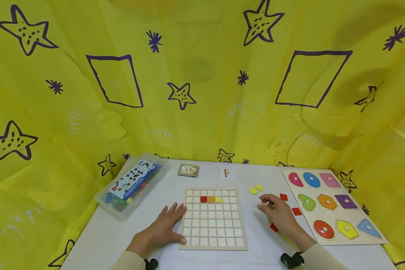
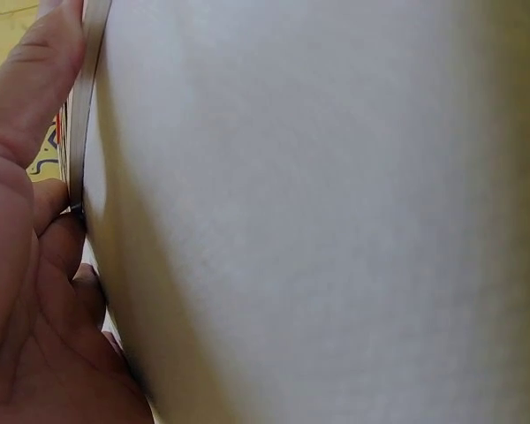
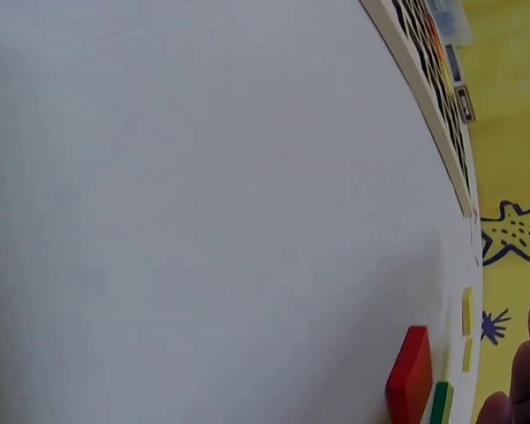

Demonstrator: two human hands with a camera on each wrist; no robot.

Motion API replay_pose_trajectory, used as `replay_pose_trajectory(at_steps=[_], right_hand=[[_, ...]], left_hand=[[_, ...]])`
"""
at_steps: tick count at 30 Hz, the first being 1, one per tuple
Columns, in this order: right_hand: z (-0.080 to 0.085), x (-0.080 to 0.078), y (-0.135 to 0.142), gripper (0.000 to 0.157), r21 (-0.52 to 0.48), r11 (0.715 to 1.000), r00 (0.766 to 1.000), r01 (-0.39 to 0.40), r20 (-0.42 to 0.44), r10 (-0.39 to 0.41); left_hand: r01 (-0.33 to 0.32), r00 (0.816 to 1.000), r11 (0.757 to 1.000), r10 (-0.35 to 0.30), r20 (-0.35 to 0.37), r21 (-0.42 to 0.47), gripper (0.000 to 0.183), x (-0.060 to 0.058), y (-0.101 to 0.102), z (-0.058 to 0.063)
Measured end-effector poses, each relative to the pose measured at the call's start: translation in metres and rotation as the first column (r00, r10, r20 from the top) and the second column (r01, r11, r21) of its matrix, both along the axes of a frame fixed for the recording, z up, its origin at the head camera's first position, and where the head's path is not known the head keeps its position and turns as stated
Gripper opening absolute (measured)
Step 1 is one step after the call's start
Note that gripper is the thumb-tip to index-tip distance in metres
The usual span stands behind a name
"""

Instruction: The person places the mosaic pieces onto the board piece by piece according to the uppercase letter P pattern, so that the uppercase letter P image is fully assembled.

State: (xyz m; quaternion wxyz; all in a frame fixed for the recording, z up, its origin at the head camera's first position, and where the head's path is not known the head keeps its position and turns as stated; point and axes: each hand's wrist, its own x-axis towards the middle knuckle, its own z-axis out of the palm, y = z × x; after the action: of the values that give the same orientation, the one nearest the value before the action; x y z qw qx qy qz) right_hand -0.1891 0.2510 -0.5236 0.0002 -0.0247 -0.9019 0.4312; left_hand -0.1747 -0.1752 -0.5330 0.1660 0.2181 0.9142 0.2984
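Note:
A wooden grid board [image 1: 213, 248] lies in the middle of the white table, holding a red tile [image 1: 204, 199], an orange tile [image 1: 211, 199] and a yellow tile [image 1: 218, 199] in one upper row. My left hand [image 1: 163, 225] rests at the board's left edge, fingers spread, thumb on the lower left corner. To the right, my right hand [image 1: 280, 213] hovers above the table, fingers loosely bent, nothing visible between thumb and forefinger. Just beyond its fingertips are two loose yellow tiles [image 1: 253, 191]. Red tiles [image 1: 296, 211] lie around this hand. A green tile [image 3: 440, 402] shows in the right wrist view.
A shape puzzle board [image 1: 351, 240] with knobbed pieces lies at the right. At the left stands a clear plastic box [image 1: 125, 214] of colourful parts. Near the back are a small card box [image 1: 188, 170] and a pattern card [image 1: 227, 173]. Yellow printed cloth [image 1: 202, 123] surrounds the table.

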Motion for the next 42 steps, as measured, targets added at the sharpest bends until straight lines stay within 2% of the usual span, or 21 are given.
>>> replay_pose_trajectory(at_steps=[9,17,19,26,33,42], right_hand=[[-0.008,0.026,0.033,0.044,0.099,0.994,0.994,-0.055,0.097,0.045],[-0.010,0.036,0.046,0.054,0.173,0.981,0.989,-0.088,0.136,0.064],[-0.010,0.038,0.048,0.053,0.190,0.977,0.989,-0.092,0.131,0.068],[-0.015,0.039,0.047,0.025,0.210,0.971,0.991,-0.110,0.098,0.091],[-0.014,0.034,0.040,0.035,0.184,0.978,0.990,-0.101,0.116,0.081],[-0.012,0.034,0.041,0.029,0.176,0.979,0.990,-0.098,0.121,0.077]], left_hand=[[0.000,1.000,1.000,0.000,0.003,0.002,0.115,0.001,0.001,0.000],[0.002,1.000,1.000,-0.002,-0.014,0.003,0.116,0.000,0.000,-0.004],[0.004,1.000,1.000,-0.004,-0.019,0.006,0.116,-0.001,0.000,-0.005],[0.000,1.000,1.000,0.000,-0.021,-0.001,0.116,0.000,0.000,-0.004],[0.000,1.000,1.000,0.000,-0.020,0.004,0.116,0.000,-0.001,-0.004],[-0.003,1.000,1.000,0.003,-0.024,0.011,0.115,0.001,0.000,-0.003]])
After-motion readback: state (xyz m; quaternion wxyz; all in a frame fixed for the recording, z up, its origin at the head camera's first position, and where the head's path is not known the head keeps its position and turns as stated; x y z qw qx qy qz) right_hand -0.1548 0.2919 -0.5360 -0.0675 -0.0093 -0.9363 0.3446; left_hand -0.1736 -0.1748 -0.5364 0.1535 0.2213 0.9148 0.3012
